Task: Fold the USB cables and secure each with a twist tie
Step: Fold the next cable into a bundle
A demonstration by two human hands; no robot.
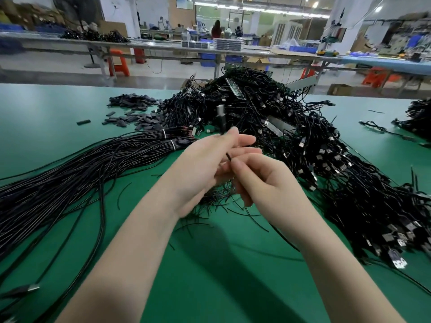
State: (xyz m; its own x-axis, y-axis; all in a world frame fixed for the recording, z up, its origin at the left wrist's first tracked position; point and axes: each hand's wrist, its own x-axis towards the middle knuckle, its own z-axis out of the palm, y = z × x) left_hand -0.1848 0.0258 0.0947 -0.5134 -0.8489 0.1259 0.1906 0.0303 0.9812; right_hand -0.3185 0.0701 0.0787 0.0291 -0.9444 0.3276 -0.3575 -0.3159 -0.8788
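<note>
My left hand (pixel 205 166) is raised over the green table (pixel 221 264) and holds a black USB cable whose plug (pixel 220 118) sticks up above the fingertips, blurred. My right hand (pixel 263 180) is close beside it, fingers curled, pinching a thin black twist tie (pixel 228 157) against the left palm. Loose black twist ties (pixel 219 201) lie scattered on the table under both hands. How the cable is folded is hidden behind my left hand.
A long bundle of straight black cables (pixel 70 173) banded in white lies at the left. A big heap of USB cables (pixel 314 148) fills the middle and right. Small black sleeves (pixel 133 110) are scattered far left. Benches and orange stools stand beyond.
</note>
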